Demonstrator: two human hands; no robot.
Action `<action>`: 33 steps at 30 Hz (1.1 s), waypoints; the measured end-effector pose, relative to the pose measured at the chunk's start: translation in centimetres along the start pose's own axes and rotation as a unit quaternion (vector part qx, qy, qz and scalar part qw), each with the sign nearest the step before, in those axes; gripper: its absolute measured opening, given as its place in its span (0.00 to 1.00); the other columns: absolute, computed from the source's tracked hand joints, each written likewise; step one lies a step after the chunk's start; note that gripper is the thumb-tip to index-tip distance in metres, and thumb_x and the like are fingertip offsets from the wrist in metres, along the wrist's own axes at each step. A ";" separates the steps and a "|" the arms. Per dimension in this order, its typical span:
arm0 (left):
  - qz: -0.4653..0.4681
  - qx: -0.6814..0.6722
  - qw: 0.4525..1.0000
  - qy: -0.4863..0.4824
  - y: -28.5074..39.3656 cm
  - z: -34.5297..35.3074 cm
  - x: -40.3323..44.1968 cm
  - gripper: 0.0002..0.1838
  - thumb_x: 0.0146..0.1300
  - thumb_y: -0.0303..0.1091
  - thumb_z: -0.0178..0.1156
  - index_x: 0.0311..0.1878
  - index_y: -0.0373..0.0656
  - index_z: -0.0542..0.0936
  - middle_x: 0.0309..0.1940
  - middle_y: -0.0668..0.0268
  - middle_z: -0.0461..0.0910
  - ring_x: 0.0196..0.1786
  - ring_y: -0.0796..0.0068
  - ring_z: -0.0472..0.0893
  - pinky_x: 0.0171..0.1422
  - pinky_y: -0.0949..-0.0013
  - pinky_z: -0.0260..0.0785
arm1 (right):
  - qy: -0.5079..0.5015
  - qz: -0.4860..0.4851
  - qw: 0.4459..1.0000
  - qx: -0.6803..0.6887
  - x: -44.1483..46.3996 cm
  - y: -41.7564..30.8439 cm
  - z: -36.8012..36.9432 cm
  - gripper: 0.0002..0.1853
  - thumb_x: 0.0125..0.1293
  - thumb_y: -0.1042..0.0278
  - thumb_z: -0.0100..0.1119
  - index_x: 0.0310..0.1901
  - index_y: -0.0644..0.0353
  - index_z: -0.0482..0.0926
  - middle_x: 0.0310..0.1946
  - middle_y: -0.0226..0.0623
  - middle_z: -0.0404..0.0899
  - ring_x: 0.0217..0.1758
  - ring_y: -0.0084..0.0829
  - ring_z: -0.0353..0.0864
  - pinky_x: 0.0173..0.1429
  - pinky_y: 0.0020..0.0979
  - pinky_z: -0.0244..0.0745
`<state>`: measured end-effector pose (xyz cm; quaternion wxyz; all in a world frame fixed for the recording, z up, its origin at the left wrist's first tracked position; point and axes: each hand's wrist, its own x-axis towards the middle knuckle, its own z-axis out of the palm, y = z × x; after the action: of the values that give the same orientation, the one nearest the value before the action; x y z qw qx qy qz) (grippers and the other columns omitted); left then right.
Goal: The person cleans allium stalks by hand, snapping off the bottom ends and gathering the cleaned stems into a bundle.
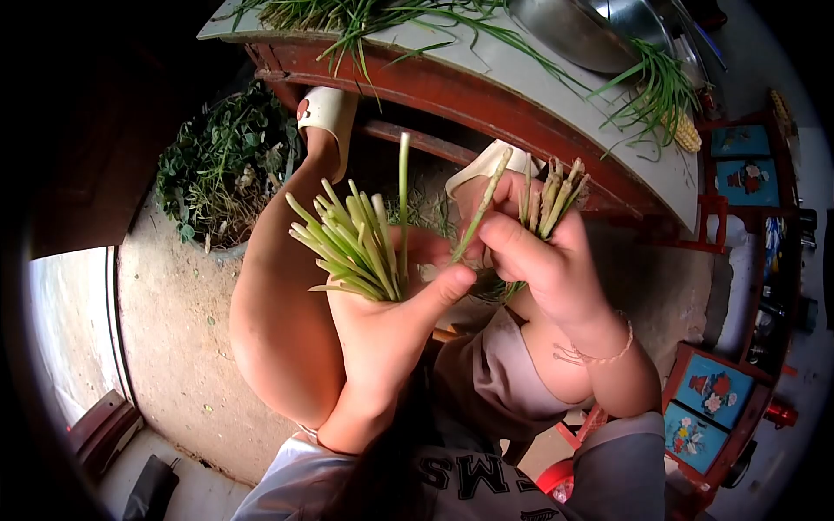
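My left hand (382,334) is closed around a bunch of chives (356,239), their pale, clean stalk ends pointing up. My right hand (547,269) is wrapped around a second bunch of chives (556,201), whose stalk ends look brown and dry. A single chive stalk (483,204) slants up between the two hands, pinched by the right thumb and finger; the left thumb tip is close to its lower end. Most of the leaves below both hands are hidden.
A red-edged table (608,130) stands ahead, with loose chives (382,22), a metal basin (591,35) and a corn cob (685,132) on it. Leafy greens (228,165) are heaped on the floor at left. Cabinets with blue panels (717,391) stand at right.
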<state>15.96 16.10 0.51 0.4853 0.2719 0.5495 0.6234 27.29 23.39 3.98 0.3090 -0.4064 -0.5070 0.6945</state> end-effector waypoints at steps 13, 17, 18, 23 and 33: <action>-0.046 -0.005 0.999 0.011 0.8 0.2 -0.2 0.08 0.44 0.24 0.62 0.28 0.35 0.74 0.23 0.69 0.73 0.27 0.83 0.70 0.32 0.81 0.63 | 0.055 -0.044 0.997 -0.022 0.4 0.2 -0.6 0.04 0.53 0.73 0.54 0.26 0.64 0.72 0.18 0.24 0.68 0.20 0.11 0.62 0.23 0.15 0.56; -0.035 0.003 0.999 0.006 0.6 0.0 -0.2 0.06 0.44 0.23 0.62 0.27 0.36 0.74 0.22 0.70 0.73 0.25 0.83 0.70 0.31 0.81 0.62 | 0.098 -0.034 0.995 0.000 0.9 0.2 -0.7 0.04 0.53 0.70 0.53 0.25 0.60 0.73 0.15 0.21 0.63 0.14 0.10 0.54 0.16 0.16 0.47; -0.036 0.008 0.999 0.004 0.5 0.0 -0.2 0.06 0.44 0.23 0.62 0.26 0.36 0.75 0.21 0.70 0.73 0.25 0.84 0.70 0.31 0.82 0.62 | 0.099 -0.035 0.994 0.000 1.2 0.2 -0.7 0.04 0.53 0.70 0.53 0.25 0.60 0.73 0.15 0.21 0.63 0.14 0.10 0.54 0.16 0.16 0.47; -0.039 0.010 0.999 0.017 0.4 0.1 -0.3 0.05 0.44 0.23 0.61 0.25 0.36 0.74 0.20 0.70 0.72 0.24 0.85 0.69 0.29 0.82 0.61 | 0.161 -0.030 0.986 0.034 2.7 0.5 -1.3 0.05 0.51 0.68 0.54 0.26 0.60 0.73 0.15 0.21 0.62 0.14 0.11 0.54 0.16 0.15 0.48; -0.044 -0.010 0.998 0.047 0.5 -0.4 -0.4 0.04 0.46 0.22 0.59 0.26 0.36 0.74 0.19 0.71 0.71 0.22 0.85 0.68 0.28 0.83 0.60 | 0.120 0.001 0.978 -0.173 5.7 2.8 -4.2 0.08 0.49 0.66 0.56 0.29 0.60 0.77 0.19 0.23 0.70 0.13 0.10 0.55 0.17 0.15 0.47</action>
<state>15.58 15.59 1.00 0.4888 0.2126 0.5767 0.6191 28.17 29.27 -0.78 0.2917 -0.5346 -0.5782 0.5430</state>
